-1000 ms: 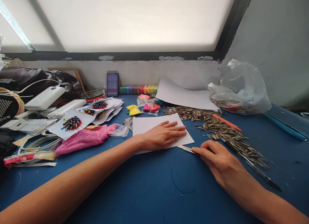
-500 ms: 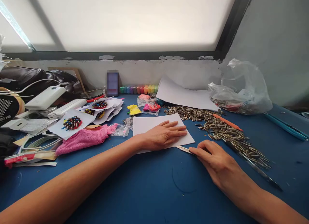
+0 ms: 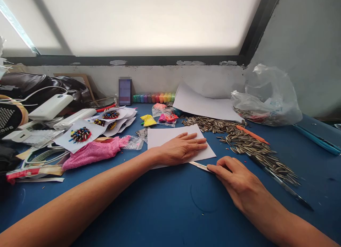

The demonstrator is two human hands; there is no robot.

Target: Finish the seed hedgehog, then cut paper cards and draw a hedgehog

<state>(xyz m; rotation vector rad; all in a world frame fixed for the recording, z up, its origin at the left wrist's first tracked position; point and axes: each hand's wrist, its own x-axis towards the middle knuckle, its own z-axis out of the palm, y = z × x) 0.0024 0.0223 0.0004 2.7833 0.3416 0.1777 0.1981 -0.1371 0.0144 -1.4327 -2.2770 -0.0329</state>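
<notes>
My left hand (image 3: 183, 147) lies flat with fingers spread on a white sheet of paper (image 3: 160, 135), pressing it to the blue table. The sheet looks folded or layered along its near side. At that near edge my right hand (image 3: 237, 183) pinches a slim, pale, knife-like tool (image 3: 202, 166) between thumb and fingers. Its thin end points left and meets the paper's lower edge, partly out of sight there. The exact kind of tool is hard to make out.
Striped sunflower seeds (image 3: 250, 147) spread on the right, with an orange pen (image 3: 252, 134) among them. A plastic bag (image 3: 277, 101) stands behind. Seed-decorated papers (image 3: 80, 135), a pink cloth (image 3: 93, 155) and white power banks (image 3: 50, 107) crowd the left. More paper (image 3: 205, 105) leans at the back.
My right hand and the pale tool have shifted slightly left along the paper's near edge. My left hand stays flat on the sheet.
</notes>
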